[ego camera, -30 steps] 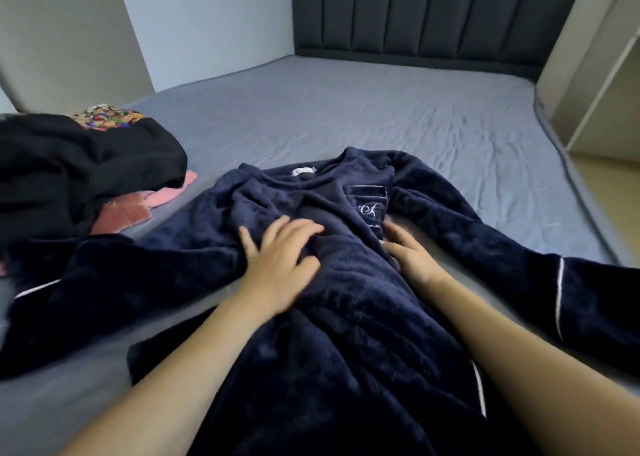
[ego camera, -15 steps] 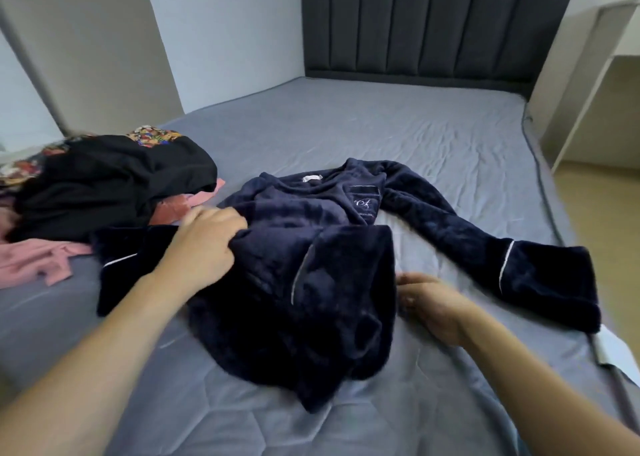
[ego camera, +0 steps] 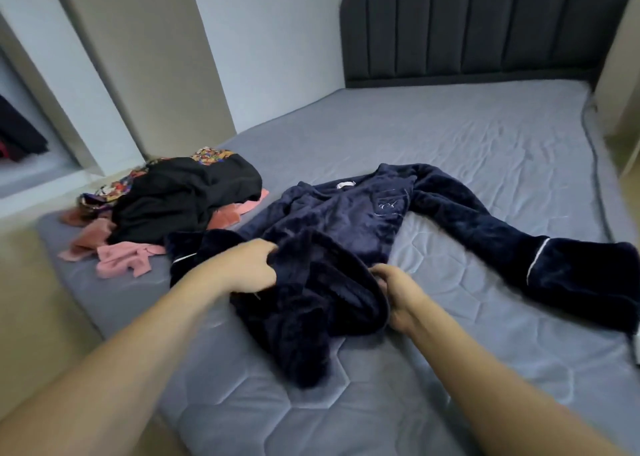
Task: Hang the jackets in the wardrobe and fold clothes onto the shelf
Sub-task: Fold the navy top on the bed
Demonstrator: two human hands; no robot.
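One dark navy fleece robe with white piping (ego camera: 332, 213) is spread on the grey quilted mattress (ego camera: 485, 136) of the bed, its lower part bunched near the front edge. Both hands are closed on this bunched hem: the left hand (ego camera: 251, 265) grips a fold of it, and the right hand (ego camera: 394, 291) is curled round its edge. For a good fold, the hem is best lifted evenly and laid flat toward the collar — the two sleeves are then turned in. One loose pile (ego camera: 166, 209) lies just beside the robe — black, pink and patterned pieces, whose exact number cannot be told.
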